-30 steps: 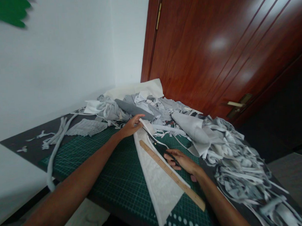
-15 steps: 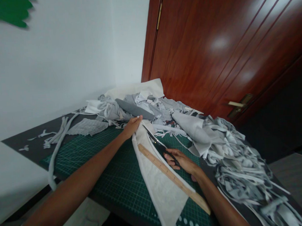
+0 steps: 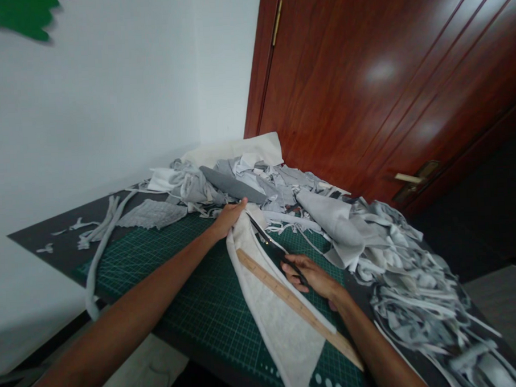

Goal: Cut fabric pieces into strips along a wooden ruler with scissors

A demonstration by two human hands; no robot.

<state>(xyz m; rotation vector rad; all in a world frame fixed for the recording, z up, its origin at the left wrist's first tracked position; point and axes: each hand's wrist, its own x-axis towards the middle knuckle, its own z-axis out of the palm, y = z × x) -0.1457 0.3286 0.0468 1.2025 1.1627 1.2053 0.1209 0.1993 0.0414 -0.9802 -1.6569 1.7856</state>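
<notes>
Well, a reddish wooden door (image 3: 364, 86) fills the far right and a white wall (image 3: 109, 109) the left, with a dark tabletop (image 3: 41, 237) running below them and a green cutting mat (image 3: 203, 310) lying on it. Grey and white fabric scraps (image 3: 257, 182) are heaped at the far end, and cut strips (image 3: 417, 306) spill down the right side.

Across the mat lies a long white cloth (image 3: 276, 324), its long axis running from near to far and leaning left. A wooden ruler (image 3: 297, 306) rests on it along the same line. Black-handled scissors (image 3: 271, 244) sit just right of the ruler's far end, their blades pointing far and left toward the left hand (image 3: 229, 219). That hand is nearer the cloth's far end, half curled over it; whether it pinches or only presses, I cannot tell. The right hand (image 3: 313, 276), nearer the ruler, is closed around the scissors' handles.

Compared with half a second earlier, both hands sit almost where they were, and the left looks slightly more curled.
</notes>
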